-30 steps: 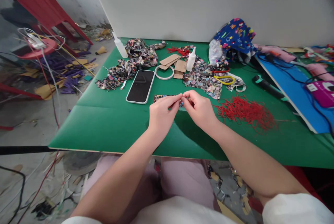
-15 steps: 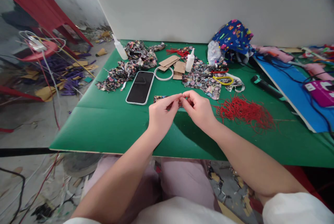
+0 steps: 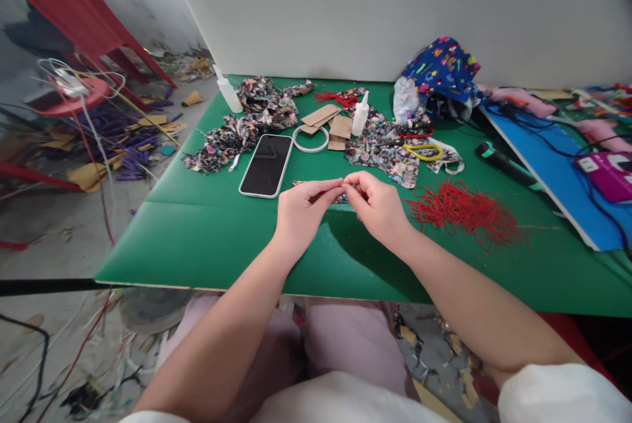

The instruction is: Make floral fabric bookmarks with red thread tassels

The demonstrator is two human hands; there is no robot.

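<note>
The small patterned strip (image 3: 298,183) lies on the green tabletop (image 3: 197,232) in front of you, partly hidden by your 2 hands. Your left hand (image 3: 300,214) has its thumb and forefinger pinched closed, and your right hand (image 3: 379,204) is pinched the same way, its fingertips meeting the left's. You can't tell from here whether anything sits between those fingertips; it is too small to see.

Just beyond your left hand, the phone (image 3: 265,165) lies face up with a dark screen, next to a white ring (image 3: 311,149). Past the ring you have brown card pieces (image 3: 340,127), with a white bottle (image 3: 360,118) standing just beside them. A second white bottle (image 3: 229,94) stands at the far left, by a crumpled patterned cloth (image 3: 257,120).

To your right, yellow-handled scissors (image 3: 409,148) rest on more patterned fabric (image 3: 380,158). Nearer you lies a heap of red threads (image 3: 461,212), and farther right, a blue board (image 3: 553,166).
</note>
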